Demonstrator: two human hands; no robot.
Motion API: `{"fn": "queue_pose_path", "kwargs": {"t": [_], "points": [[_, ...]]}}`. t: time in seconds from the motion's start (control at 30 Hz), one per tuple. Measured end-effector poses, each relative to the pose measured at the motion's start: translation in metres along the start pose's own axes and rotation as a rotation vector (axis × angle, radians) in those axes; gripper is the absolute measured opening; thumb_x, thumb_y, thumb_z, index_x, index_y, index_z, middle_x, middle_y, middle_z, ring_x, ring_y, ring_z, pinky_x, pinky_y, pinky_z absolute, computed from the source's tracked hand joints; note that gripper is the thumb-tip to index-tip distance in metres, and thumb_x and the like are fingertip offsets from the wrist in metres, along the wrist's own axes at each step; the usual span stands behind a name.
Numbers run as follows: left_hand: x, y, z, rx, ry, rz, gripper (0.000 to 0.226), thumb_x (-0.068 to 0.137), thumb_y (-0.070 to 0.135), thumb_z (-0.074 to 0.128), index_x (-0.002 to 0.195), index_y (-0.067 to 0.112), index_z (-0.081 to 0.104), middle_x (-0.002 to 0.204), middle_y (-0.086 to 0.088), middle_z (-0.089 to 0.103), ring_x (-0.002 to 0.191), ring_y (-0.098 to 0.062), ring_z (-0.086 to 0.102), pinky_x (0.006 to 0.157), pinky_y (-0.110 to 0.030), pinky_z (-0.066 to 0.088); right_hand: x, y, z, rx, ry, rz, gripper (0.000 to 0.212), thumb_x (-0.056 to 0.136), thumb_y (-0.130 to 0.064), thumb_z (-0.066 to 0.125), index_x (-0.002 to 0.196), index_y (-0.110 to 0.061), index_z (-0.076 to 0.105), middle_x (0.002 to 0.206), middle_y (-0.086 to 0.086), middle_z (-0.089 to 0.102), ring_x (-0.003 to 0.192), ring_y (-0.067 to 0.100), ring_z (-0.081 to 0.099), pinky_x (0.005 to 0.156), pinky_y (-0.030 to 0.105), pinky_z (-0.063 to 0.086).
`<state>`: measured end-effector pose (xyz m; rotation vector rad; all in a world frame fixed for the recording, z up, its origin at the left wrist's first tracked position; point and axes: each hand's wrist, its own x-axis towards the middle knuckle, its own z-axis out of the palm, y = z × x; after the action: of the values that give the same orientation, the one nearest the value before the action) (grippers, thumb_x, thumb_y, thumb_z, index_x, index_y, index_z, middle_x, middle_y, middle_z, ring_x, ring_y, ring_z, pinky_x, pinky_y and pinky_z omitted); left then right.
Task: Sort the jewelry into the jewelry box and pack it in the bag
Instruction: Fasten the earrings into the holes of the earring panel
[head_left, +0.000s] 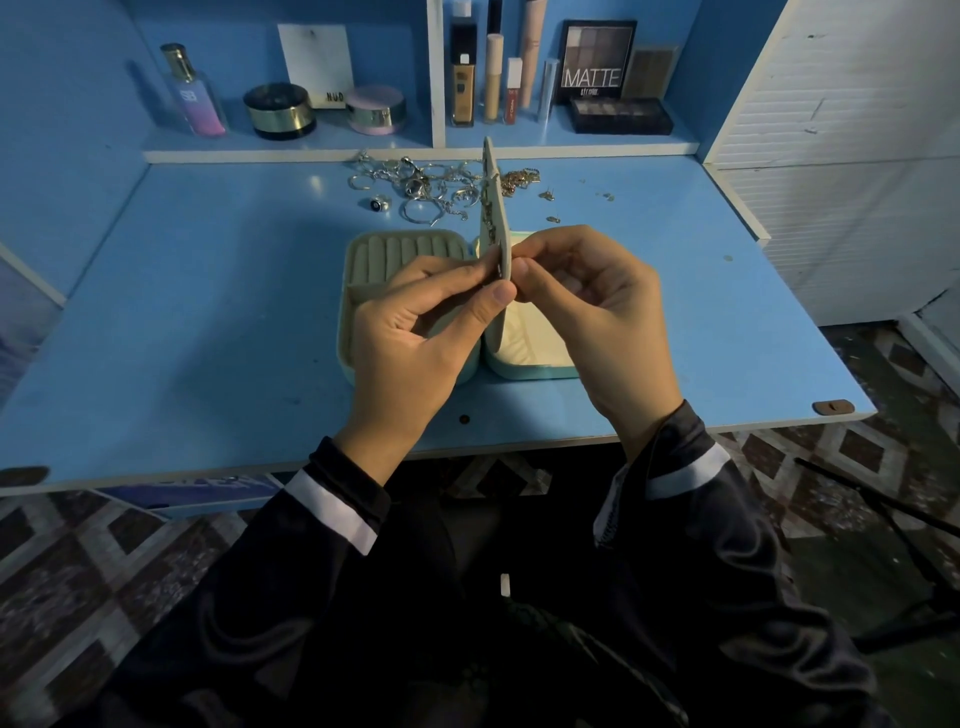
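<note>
Squarely between the table's (208, 312) side edges, the jewelry box (345, 312) lies open: ridged ring rolls fill its left half, cream lining its right. The left hand (410, 332) and right hand (597, 317) pinch its upright middle panel (493, 208) from opposite faces. Loose jewelry (426, 182) heaps along the far edge.

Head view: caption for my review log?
Over the open jewelry box, left hand pinches its upright panel, right hand at the other face; loose rings and chains lie behind on the desk.
</note>
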<state>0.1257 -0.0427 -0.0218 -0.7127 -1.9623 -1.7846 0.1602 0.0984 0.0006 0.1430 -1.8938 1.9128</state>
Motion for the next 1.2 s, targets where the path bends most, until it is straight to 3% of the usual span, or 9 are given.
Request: {"fn": "queue_pose_path", "kwargs": {"t": [0.33, 0.73, 0.93, 1.07, 1.2], "points": [[-0.0009, -0.0012, 0.0003, -0.009, 0.002, -0.012, 0.029, 0.083, 0.012, 0.076, 0.11, 0.004, 0.068, 0.096, -0.001, 0.07, 0.09, -0.003, 0.066, 0.08, -0.018, 0.05, -0.0011, 0.0007, 0.0003, -0.032, 0.008, -0.018, 0.006, 0.089, 0.002, 0.065, 0.093, -0.002, 0.067, 0.089, 0.02, 0.069, 0.08, 0.018, 0.066, 0.08, 0.032, 0.056], [-0.0011, -0.0003, 0.0011, -0.039, 0.002, -0.011, 0.032, 0.082, 0.009, 0.076, 0.113, 0.005, 0.066, 0.095, 0.008, 0.068, 0.088, 0.003, 0.065, 0.079, -0.013, 0.049, 0.0019, 0.0018, -0.0033, -0.035, -0.05, -0.021, 0.007, 0.089, 0.003, 0.064, 0.095, 0.0, 0.065, 0.092, 0.018, 0.068, 0.085, 0.019, 0.066, 0.083, 0.03, 0.054], [-0.0014, -0.0002, 0.0008, -0.041, -0.002, -0.019, 0.033, 0.082, 0.011, 0.076, 0.113, 0.005, 0.066, 0.095, 0.008, 0.068, 0.088, 0.001, 0.066, 0.079, -0.014, 0.049, 0.0037, 0.0033, -0.0059, -0.065, -0.056, -0.025, 0.005, 0.089, -0.001, 0.065, 0.094, 0.0, 0.066, 0.094, 0.025, 0.067, 0.086, 0.03, 0.065, 0.086, 0.047, 0.055], [-0.0018, -0.0002, 0.0008, -0.049, -0.004, -0.032, 0.03, 0.082, 0.013, 0.076, 0.11, 0.009, 0.068, 0.096, 0.006, 0.069, 0.09, -0.002, 0.066, 0.082, -0.018, 0.051, 0.004, 0.0031, -0.0069, -0.049, -0.076, -0.034, 0.007, 0.089, 0.002, 0.064, 0.096, 0.001, 0.065, 0.096, 0.026, 0.067, 0.088, 0.028, 0.065, 0.086, 0.038, 0.055], [-0.0017, 0.0007, 0.0009, -0.047, -0.011, -0.032, 0.03, 0.082, 0.012, 0.076, 0.111, 0.008, 0.068, 0.096, 0.004, 0.069, 0.089, -0.002, 0.066, 0.081, -0.017, 0.051, 0.0047, 0.0037, -0.0081, -0.046, -0.084, -0.037, 0.009, 0.088, 0.002, 0.065, 0.097, 0.003, 0.064, 0.097, 0.026, 0.067, 0.09, 0.029, 0.066, 0.087, 0.037, 0.055]]}}
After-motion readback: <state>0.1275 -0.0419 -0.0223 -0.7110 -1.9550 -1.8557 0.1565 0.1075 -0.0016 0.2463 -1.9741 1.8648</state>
